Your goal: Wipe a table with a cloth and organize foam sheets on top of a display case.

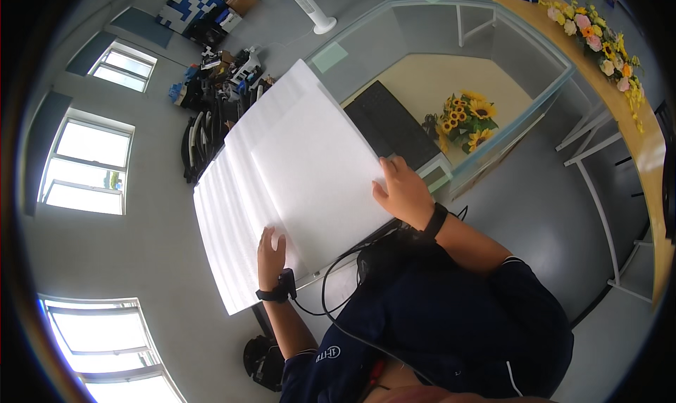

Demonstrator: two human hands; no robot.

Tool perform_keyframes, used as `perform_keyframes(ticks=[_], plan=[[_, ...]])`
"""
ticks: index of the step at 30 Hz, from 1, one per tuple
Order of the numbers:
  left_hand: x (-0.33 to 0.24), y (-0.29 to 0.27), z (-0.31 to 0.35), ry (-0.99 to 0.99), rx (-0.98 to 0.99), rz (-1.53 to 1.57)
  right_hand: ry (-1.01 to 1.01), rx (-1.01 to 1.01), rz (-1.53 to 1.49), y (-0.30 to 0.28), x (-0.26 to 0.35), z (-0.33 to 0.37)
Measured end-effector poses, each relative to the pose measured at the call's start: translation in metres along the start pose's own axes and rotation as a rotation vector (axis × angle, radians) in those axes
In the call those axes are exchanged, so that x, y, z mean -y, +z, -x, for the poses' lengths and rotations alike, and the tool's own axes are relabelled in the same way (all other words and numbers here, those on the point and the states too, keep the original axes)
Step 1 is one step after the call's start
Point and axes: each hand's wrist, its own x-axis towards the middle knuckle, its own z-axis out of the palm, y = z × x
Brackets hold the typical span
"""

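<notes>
Sheet point(310, 156) of white, slightly translucent material is spread flat in front of the person, with shallow folds along its left part. Position: left of the glass-walled display case point(563, 72), its right edge beside a flat black panel point(394, 125).

Left hand point(270, 263): located at the near edge of the sheet. Fingers point(267, 237) extended, thumb set apart, nothing visible in their hold; contact with the sheet cannot be determined.

Right hand point(408, 195): located at the right edge of the sheet. Fingers point(399, 163) slightly bent over the edge, thumb spread from them; whether the edge is pinched cannot be determined.

Each wrist carries a black band. A black cable point(324, 283) runs from the left band toward the torso. Artificial sunflowers point(479, 111) stand inside the display case.
</notes>
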Motion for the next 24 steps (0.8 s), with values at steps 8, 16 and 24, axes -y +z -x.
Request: perform_keyframes(ticks=[8, 16, 24], plan=[[-0.044, 0.010, 0.010, 0.047, 0.051, 0.234, 0.030, -0.008, 0.044, -0.002, 0.001, 0.000], [-0.029, 0.009, 0.004, 0.010, 0.130, 0.313, -0.052, -0.075, 0.072, -0.005, 0.000, 0.000], [-0.032, 0.008, 0.004, -0.010, 0.107, 0.358, 0.036, 0.045, -0.012, -0.004, -0.001, 0.004]])
